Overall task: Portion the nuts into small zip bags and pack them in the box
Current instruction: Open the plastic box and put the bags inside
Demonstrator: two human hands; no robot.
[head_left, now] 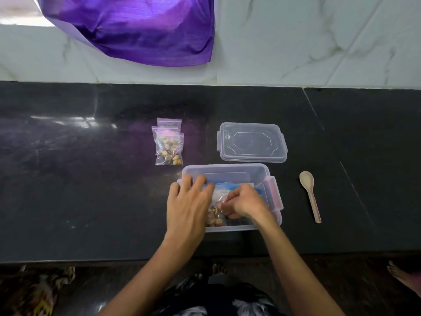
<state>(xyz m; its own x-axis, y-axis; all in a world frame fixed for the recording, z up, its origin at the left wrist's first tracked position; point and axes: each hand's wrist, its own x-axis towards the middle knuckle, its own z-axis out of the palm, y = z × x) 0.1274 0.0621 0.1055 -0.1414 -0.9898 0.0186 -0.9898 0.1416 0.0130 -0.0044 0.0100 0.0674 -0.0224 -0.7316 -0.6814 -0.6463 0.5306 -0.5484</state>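
Hands are working inside a clear plastic box on a dark stone counter, where a person is packing portions of nuts. Going left to right with the box as landmark: just beyond its far left corner, a short stack of filled small zip bags is lying on the counter, apart from the box and waiting to be packed. Over the box's left rim, the left hand is lying flat with fingers straight and spread, fingertips touching the blue-striped top of a large zip bag that is sitting inside the box. At the box's middle, the right hand is curling its fingers around the crumpled plastic of that bag, just above the nuts gathered at the near wall. Whether a small bag is also in this hand cannot be told. Directly behind the box, the lid is resting flat. Well to the right of the box, a wooden spoon is lying unused.

Risk, as a judgement: if the large bag's seal is open, tugging at the loose plastic could be tipping nuts out into the box. The flat left hand is only touching, not gripping, so the bag could be sliding under it. The stacked bags could also be slipping apart when lifted together.
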